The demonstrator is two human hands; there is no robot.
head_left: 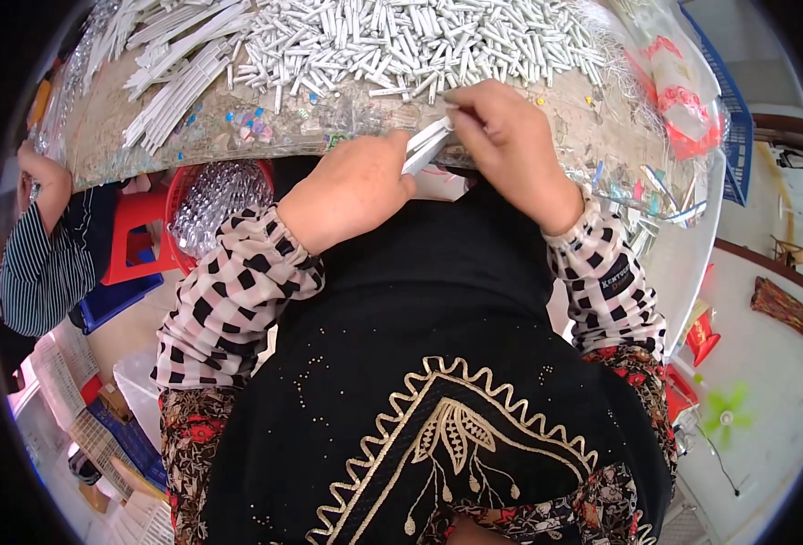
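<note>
My left hand [351, 186] is closed around one end of a few narrow white strips [429, 143], just off the table's near edge. My right hand [515, 150] pinches thumb and forefinger together at the far tip of those strips; what lies between these fingertips is mostly hidden. Beyond both hands, a wide heap of short white sticks [374, 45] covers the back of the table [329, 118]. Longer white strips [179, 100], joined side by side in sheets, lie to the left of the heap.
A red basket [173, 213] of shiny silver material stands at the left below the table edge. Another person's arm in a striped sleeve [47, 263] is at the far left. Clear plastic packaging with red print [683, 109] lies at the right, beside a blue crate [736, 118].
</note>
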